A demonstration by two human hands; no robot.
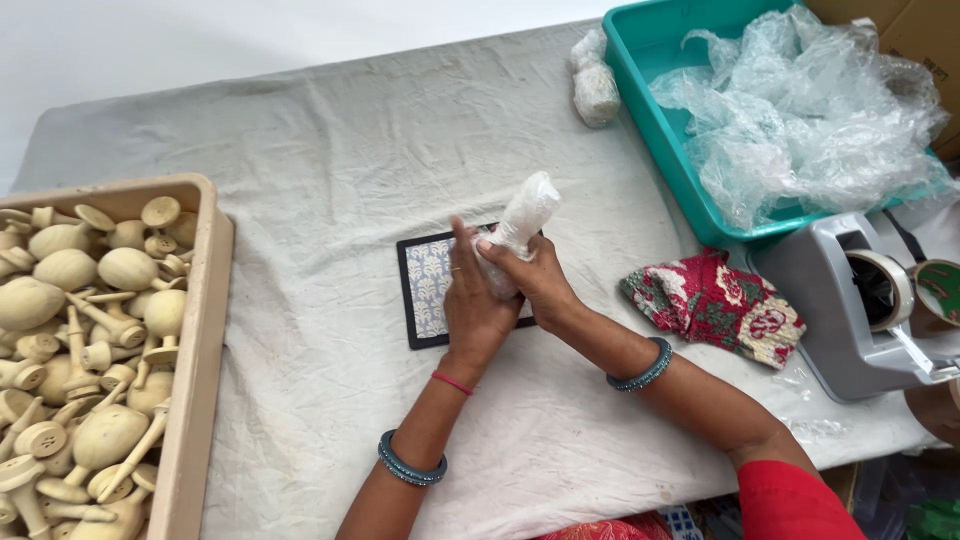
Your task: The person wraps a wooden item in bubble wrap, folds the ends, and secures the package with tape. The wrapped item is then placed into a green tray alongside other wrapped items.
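Hands: left hand [472, 300] and right hand [535, 280] both closed round a plastic-wrapped piece [520, 225], held upright over a patterned mat [425, 290] on the desk [330, 170]. Right of them: red cloth [712, 305], tape dispenser [860, 300]. Advice: keep wrap taut, ends gathered.

A small craft packing workshop — crate of wooden pieces [90, 350], tape dispenser [865, 305], tub of plastic wrap [800, 110].

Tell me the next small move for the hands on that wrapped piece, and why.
Probably tape it shut: both the left hand and right hand grip the plastic-wrapped piece above the patterned mat, its wrap looks loose on top, and the tape dispenser sits to the right.
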